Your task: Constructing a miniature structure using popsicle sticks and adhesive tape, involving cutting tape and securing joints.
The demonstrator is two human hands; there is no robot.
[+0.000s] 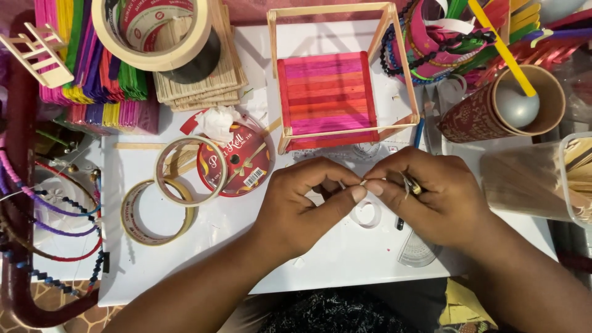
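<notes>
Both hands meeting near the centre of the white bench (320, 265), just near of the stick frame (336, 80) with its pink and orange slatted floor. Left hand (302, 206) clenched, thumb and forefinger pinching a small pale stick piece (363, 182); right hand (425, 197) closed on the same piece from the other side, fingertips of the two hands touching. Also tucked in the right grip: a small dark and gold tool (412, 186), kind unclear.

Likely a very light, thin, stiff sliver, easily snapped or dropped. Best taken at the ends between thumb and fingertip pads, with gentle pressure. Too small to tell its exact shape.

Just under the hands, a small clear tape ring (368, 214) and a clear protractor (416, 250). To the left, two masking tape rolls (169, 197) and a red ribbon spool (237, 161). Far left, stacks of coloured craft sticks (92, 68); at right, a paper cup (502, 102).
</notes>
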